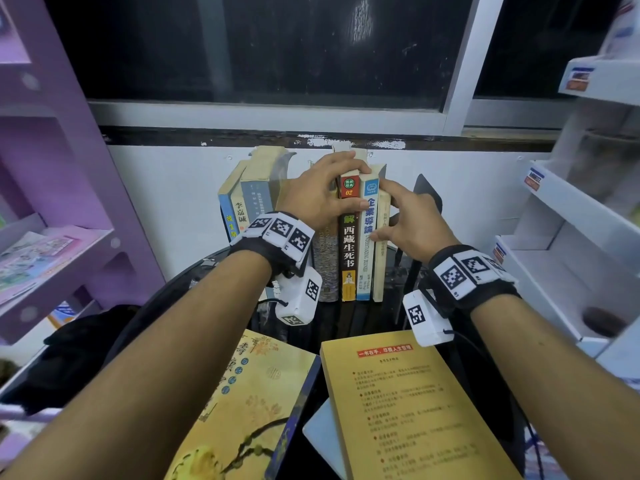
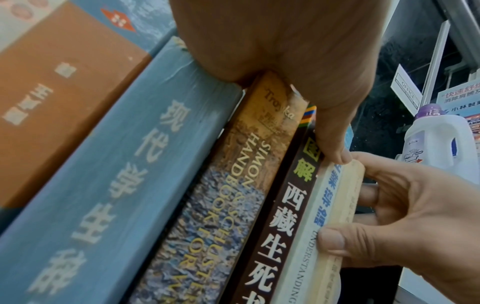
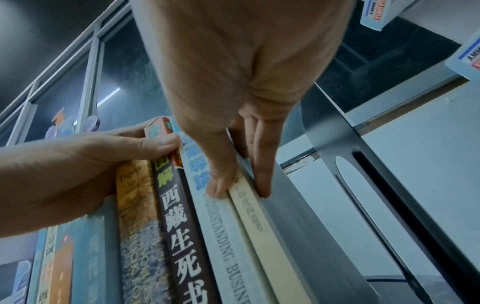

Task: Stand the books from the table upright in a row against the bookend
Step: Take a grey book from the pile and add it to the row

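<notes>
Books stand upright in a row at the back of the dark table [image 1: 374, 327], spines toward the person, near the white wall under the window. From the right end of the row come a thin cream book [image 1: 380, 244], a white and blue book [image 1: 367, 237] with "UNDERSTANDING BUSINESS" on its spine, a dark brown book [image 1: 348, 251] with white Chinese characters, and a mottled handbook [image 2: 221, 205]; further left stands a thick grey-blue book [image 2: 124, 185], and beyond it a few more volumes lean leftward. The black metal bookend [image 1: 427, 194] rises just right of the row; in the right wrist view a grey cover lies between the cream book and the bookend, and I cannot tell whether the books touch it. The left hand [image 1: 317, 192] rests curled over the tops of the middle books, its thumb pressed on the spine of the dark brown book and its fingers hooked over the upper edges. The right hand [image 1: 405, 216] pinches the cream book, thumb on the spine side against the white and blue book, fingers slid along its far face. Nearer the person, two yellow books lie flat on the table: a yellow book with a flower design [image 1: 249, 403] on the left and a plain yellow book with red print [image 1: 408, 417] on the right, the latter overlapping a pale sheet beneath. A purple shelf [image 1: 59, 188] stands at the left, white racks [image 1: 568, 216] at the right.
</notes>
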A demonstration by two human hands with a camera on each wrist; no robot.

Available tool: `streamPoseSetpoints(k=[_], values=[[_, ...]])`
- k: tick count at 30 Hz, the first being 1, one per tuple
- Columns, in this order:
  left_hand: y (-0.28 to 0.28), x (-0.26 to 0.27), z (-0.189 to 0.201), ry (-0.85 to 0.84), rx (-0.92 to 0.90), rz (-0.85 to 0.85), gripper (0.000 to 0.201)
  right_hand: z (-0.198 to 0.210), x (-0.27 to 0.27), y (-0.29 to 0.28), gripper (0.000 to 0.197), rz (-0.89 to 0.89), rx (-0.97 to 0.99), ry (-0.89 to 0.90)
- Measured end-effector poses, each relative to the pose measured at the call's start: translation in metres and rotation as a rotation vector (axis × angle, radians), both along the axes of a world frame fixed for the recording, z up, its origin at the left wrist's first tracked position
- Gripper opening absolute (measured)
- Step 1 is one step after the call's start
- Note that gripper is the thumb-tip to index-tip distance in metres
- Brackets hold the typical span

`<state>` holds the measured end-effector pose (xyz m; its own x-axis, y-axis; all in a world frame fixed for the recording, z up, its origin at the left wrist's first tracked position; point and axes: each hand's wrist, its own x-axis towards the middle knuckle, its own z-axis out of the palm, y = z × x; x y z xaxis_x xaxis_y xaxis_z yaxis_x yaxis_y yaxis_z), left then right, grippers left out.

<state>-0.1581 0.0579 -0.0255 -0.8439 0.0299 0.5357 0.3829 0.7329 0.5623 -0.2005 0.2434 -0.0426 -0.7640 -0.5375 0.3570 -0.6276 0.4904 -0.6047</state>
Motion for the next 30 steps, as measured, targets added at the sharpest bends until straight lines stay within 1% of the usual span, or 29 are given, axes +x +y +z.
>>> streamPoseSetpoints(k=[4, 8, 11, 14, 21, 24, 30], values=[[0.001, 0.0, 0.0, 0.01, 0.01, 0.004, 0.045, -0.006, -0.004, 0.001, 0.08, -0.012, -0.04, 0.029], [0.001, 0.0, 0.0, 0.009, 0.005, 0.004, 0.045, -0.01, -0.006, 0.002, 0.082, -0.025, -0.089, 0.021], [0.001, 0.0, 0.001, 0.016, -0.007, 0.011, 0.044, -0.011, -0.006, 0.001, 0.077, -0.029, -0.117, 0.022], [0.001, 0.0, 0.0, 0.017, -0.005, 0.015, 0.045, -0.013, -0.004, 0.002, 0.068, -0.029, -0.113, 0.029], [0.003, 0.003, -0.001, 0.025, 0.001, 0.015, 0.044, -0.008, -0.004, 0.004, 0.059, -0.009, -0.04, 0.039], [0.003, 0.004, -0.001, 0.029, 0.009, 0.013, 0.043, -0.006, -0.005, 0.004, 0.058, -0.003, -0.025, 0.041], [0.004, 0.005, 0.0, 0.032, -0.032, 0.04, 0.043, -0.008, -0.005, 0.005, 0.059, -0.003, -0.032, 0.042]])
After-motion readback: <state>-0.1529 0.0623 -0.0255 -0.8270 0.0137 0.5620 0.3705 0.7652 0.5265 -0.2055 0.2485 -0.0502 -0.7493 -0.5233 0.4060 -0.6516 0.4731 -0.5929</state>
